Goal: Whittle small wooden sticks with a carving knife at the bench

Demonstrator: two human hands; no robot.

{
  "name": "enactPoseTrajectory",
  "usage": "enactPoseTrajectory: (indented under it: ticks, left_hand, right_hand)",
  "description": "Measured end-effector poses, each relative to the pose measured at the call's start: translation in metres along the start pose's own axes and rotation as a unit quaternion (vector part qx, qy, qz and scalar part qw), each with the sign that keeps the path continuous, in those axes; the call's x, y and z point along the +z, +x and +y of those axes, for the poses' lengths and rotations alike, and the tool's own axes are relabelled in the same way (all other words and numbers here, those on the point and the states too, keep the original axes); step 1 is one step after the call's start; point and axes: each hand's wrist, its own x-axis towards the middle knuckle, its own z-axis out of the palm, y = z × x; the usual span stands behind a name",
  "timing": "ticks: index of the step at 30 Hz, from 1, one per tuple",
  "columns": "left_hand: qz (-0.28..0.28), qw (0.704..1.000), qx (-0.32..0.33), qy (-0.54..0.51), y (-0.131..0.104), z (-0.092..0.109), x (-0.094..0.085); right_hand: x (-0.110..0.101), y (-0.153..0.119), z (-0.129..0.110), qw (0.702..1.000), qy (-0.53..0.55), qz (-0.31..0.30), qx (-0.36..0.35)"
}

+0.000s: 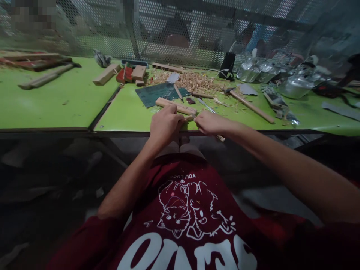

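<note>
My left hand (167, 123) is closed around a small pale wooden piece (189, 118) at the front edge of the green bench, its tip sticking out to the right. Facing it, my right hand (210, 122) is closed by that tip. Its fingers hide what they grip; a thin strip (221, 138) shows below that hand. Just beyond both hands lies a squared wooden block (176, 106), partly behind my left fingers. A slim metal tool (206, 106) rests behind my right hand.
Wood shavings (194, 81) heap at the back beside a dark green mat (153, 93). A hammer (251, 105) lies to the right, near plastic-wrapped items (298, 84). Wooden blocks (107, 74) sit left. A perforated metal screen (168, 33) stands behind the bench.
</note>
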Motion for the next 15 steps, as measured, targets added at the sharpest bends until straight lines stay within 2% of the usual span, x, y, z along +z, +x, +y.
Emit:
enactPoseTrajectory:
  ticks: [5, 15]
  left_hand:
    - [0.002, 1.0, 0.0, -0.017, 0.001, -0.002, 0.001]
    - [0.012, 1.0, 0.001, -0.027, 0.001, -0.003, 0.006]
  right_hand:
    - [0.0, -0.008, -0.003, 0.989, 0.142, -0.011, 0.034]
    - [0.014, -0.002, 0.015, 0.984, 0.179, 0.015, -0.009]
